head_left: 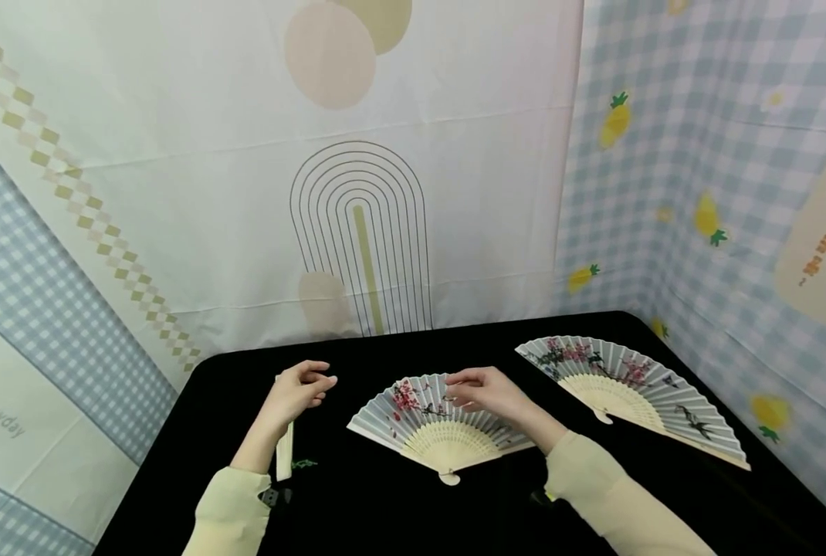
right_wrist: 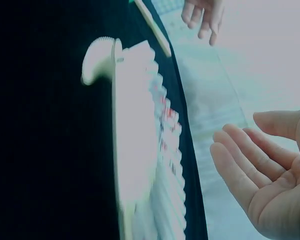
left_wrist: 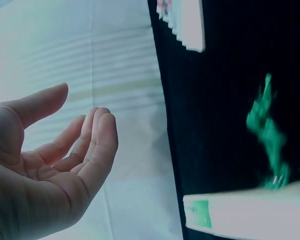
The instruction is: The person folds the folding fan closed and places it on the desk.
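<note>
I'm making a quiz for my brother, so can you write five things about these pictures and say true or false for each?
1. The left hand and the right hand are both empty. True.
2. The middle fan and the right-side fan are spread open. True.
3. Both fans lie on something white. False: the tabletop is black.
4. A tassel lies between the open fans. False: the green tassel lies left of both.
5. The right-side fan shows pink flowers. True.
</note>
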`<state>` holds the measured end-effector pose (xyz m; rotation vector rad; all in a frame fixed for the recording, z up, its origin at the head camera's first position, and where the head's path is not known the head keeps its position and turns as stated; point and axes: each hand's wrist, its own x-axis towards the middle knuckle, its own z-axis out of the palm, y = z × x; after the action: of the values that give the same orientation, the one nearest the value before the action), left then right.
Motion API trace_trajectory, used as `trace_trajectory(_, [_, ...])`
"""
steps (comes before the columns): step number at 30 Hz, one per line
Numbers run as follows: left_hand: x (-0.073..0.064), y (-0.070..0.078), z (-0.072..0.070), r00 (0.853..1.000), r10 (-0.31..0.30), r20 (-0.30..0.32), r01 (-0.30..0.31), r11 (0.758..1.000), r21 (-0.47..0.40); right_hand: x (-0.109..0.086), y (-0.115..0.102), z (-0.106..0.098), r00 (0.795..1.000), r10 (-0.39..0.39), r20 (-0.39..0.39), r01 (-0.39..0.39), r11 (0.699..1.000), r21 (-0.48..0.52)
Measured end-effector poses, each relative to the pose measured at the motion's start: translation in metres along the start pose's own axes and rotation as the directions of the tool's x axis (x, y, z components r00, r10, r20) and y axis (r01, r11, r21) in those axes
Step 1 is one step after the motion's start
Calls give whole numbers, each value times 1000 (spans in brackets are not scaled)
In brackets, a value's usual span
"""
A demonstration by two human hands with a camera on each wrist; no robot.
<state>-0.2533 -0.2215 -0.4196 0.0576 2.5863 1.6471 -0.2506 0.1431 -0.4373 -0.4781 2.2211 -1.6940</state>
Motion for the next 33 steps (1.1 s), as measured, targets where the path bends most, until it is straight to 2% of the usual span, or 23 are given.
trace_trajectory(8, [3, -11, 27, 998, -17, 55, 17, 1000, 6, -20, 13, -34, 992, 13, -122, -21, 998, -59])
trace_trajectory(10, [3, -14, 32, 998, -22, 61, 21, 1000, 20, -26, 18, -41, 989, 13, -145, -28, 994, -104])
trace_trajectory(15, [0, -18, 40, 993, -54, 104, 52, 998, 23, -42, 33, -59, 983, -2, -182, -42, 971, -235])
trace_trajectory(20, [-1, -22, 47, 984, -91, 150, 90, 996, 13, -57, 47, -77, 975, 31, -219, -99, 946, -309])
trace_trajectory(24, [-1, -25, 47, 984, -106, 144, 106, 994, 12, -65, 55, -86, 978, 40, -207, -113, 928, -355])
trace_trajectory(26, [-2, -25, 47, 983, -111, 146, 111, 994, 7, -69, 57, -90, 983, 44, -178, -106, 928, -356])
trace_trajectory(33, [-4, -27, 43, 972, -111, 206, 112, 994, 6, -76, 65, -99, 987, 104, -119, -138, 935, -328])
